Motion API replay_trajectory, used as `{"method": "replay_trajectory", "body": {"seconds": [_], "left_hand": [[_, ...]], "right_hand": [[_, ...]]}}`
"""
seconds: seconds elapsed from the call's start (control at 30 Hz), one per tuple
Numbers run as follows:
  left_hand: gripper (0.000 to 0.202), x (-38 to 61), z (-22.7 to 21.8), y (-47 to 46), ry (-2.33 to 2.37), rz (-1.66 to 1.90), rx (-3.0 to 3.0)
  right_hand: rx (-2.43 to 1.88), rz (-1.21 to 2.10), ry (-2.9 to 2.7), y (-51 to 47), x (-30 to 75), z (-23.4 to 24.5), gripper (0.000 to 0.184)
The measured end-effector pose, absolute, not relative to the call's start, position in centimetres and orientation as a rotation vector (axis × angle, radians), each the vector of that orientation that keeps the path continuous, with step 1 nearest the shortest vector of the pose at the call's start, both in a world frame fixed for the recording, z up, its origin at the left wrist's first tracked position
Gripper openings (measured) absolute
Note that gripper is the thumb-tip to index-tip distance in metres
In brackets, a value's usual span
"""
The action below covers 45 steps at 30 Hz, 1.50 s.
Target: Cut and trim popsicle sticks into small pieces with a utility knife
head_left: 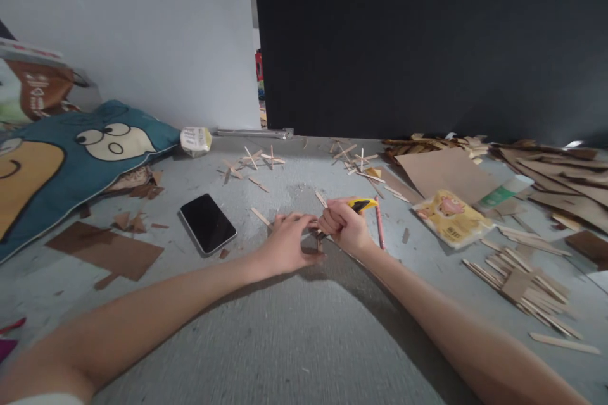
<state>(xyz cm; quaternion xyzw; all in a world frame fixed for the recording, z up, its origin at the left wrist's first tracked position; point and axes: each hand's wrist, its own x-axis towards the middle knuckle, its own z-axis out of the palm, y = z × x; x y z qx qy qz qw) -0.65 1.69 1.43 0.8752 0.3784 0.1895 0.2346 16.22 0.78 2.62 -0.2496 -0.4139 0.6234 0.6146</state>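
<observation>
Grey surface [304, 342], dark panel [427, 44] behind; wooden sticks [565, 343] scattered to my right. My right hand [349, 228] is wrapped around a yellow-handled cutter [364, 204], its lower end close to my left fingertips. Left hand [287, 242]: thumb and fingers curved apart, small brown piece [320, 244] between their tips, just left of my right fist; whether pinched, I cannot tell. Phone [208, 223] lies farther left.

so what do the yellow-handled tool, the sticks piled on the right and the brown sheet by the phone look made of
Yellow-handled tool in the right hand: probably plastic handle, bright even colour.
Piled sticks: apparently bare wood, pale and matt.
Brown sheet: likely cardboard, flat, dull.
</observation>
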Motion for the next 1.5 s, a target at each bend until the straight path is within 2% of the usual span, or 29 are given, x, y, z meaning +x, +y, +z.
{"method": "replay_trajectory", "body": {"seconds": [0.2, 0.4, 0.67, 0.8, 0.93, 1.1, 1.5], "left_hand": [[0.071, -0.9, 2.1, 2.5, 0.947, 0.419, 2.462], [0.068, -0.3, 2.2, 0.2, 1.143, 0.515, 2.546], [0.082, -0.8, 1.8, 2.1, 1.016, 0.427, 2.437], [0.079, -1.0, 1.9, 1.6, 0.999, 0.491, 2.456], [0.054, -1.6, 1.8, 1.4, 0.89, 0.698, 2.421], [0.056, -2.1, 1.0, 2.2, 1.047, 0.938, 2.28], [0.049, -1.9, 0.5, 2.4, 1.147, 0.882, 2.227]], "right_hand": [[-0.568, 1.463, -0.944, 0.9, 16.5, 2.4, 0.062], [-0.555, 1.441, -0.915, 0.7, 16.6, 1.8, 0.063], [-0.566, 1.493, -0.96, 0.5, 17.0, 2.0, 0.063], [-0.571, 1.473, -0.966, 0.5, 16.7, 2.1, 0.064], [-0.572, 1.43, -0.967, 0.2, 16.6, 3.0, 0.065], [-0.582, 1.343, -0.996, 0.0, 17.0, 3.7, 0.064], [-0.578, 1.33, -1.046, -0.2, 16.3, 3.1, 0.069]]}}
